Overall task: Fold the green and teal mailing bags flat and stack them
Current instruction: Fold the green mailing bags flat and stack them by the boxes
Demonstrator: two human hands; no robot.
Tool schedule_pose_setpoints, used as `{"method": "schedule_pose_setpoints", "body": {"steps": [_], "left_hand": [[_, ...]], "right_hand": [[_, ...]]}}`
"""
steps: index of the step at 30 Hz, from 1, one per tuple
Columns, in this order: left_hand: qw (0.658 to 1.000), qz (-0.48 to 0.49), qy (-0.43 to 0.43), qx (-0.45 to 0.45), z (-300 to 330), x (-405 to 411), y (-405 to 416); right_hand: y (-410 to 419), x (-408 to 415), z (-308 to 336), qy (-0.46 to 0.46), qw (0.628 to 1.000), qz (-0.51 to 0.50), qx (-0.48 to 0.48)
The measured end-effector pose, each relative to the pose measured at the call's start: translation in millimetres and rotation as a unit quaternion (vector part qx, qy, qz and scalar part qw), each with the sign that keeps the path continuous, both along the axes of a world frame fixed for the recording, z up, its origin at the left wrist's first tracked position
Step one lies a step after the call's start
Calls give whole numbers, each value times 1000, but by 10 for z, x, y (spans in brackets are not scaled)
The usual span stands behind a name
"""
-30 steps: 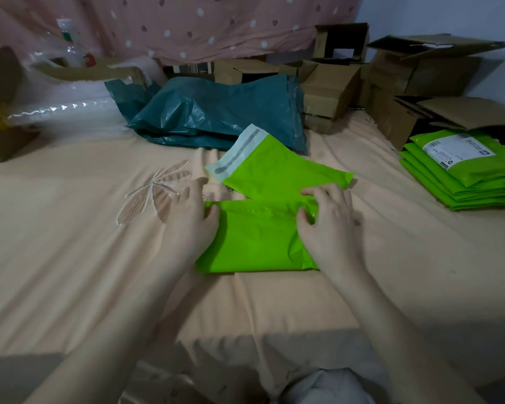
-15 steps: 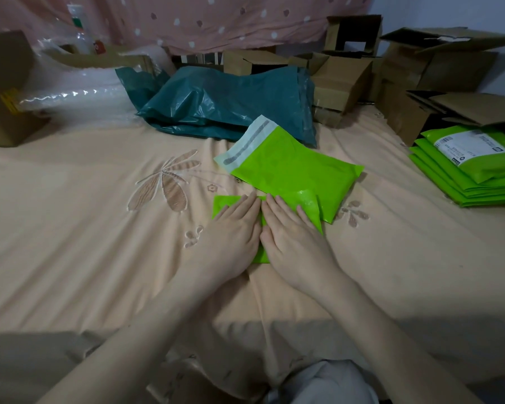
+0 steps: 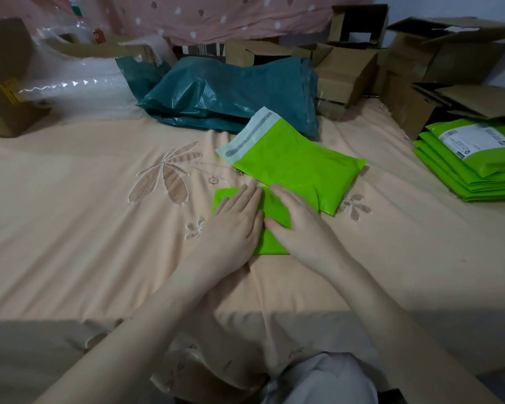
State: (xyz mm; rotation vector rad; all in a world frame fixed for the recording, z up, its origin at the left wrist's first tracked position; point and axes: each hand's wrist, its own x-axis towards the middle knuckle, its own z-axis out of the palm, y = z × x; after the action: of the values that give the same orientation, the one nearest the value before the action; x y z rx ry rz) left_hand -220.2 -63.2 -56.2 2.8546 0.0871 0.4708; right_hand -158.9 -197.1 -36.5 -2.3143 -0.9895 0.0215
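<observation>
Here, my left hand and right hand press flat, fingers straight, on the small folded lime-green plastic mailer; finished green mailer stack lies at two o'clock, right hand nearer

Showing dim, flat indoor light, colours muted and slightly grainy. Falling softly from above and ahead of the left hand and right hand, casting only faint shadows beneath both. Glinting in small highlights on the teal bags beyond the hands and the bubble wrap far to their left. Bending straight edges near the corners. Darkening toward the bottom edge, behind the wrists.
</observation>
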Motion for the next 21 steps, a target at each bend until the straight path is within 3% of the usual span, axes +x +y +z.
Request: {"method": "schedule_pose_setpoints", "body": {"steps": [2, 5, 9, 18, 21], "left_hand": [[997, 31, -28, 59, 71, -20, -49], [997, 40, -28, 55, 192, -3, -173], [998, -30, 42, 31, 242, 132, -397], [996, -36, 8, 78, 61, 165, -438], [996, -54, 36, 56, 98, 167, -453]], "right_hand": [[-80, 19, 46, -50, 998, -28, 31], [-204, 44, 79, -106, 993, -46, 13], [-332, 74, -18, -85, 994, -35, -65], [-392, 57, -130, -88, 983, -30, -158], [-391, 86, -96, -80, 983, -30, -164]]}}
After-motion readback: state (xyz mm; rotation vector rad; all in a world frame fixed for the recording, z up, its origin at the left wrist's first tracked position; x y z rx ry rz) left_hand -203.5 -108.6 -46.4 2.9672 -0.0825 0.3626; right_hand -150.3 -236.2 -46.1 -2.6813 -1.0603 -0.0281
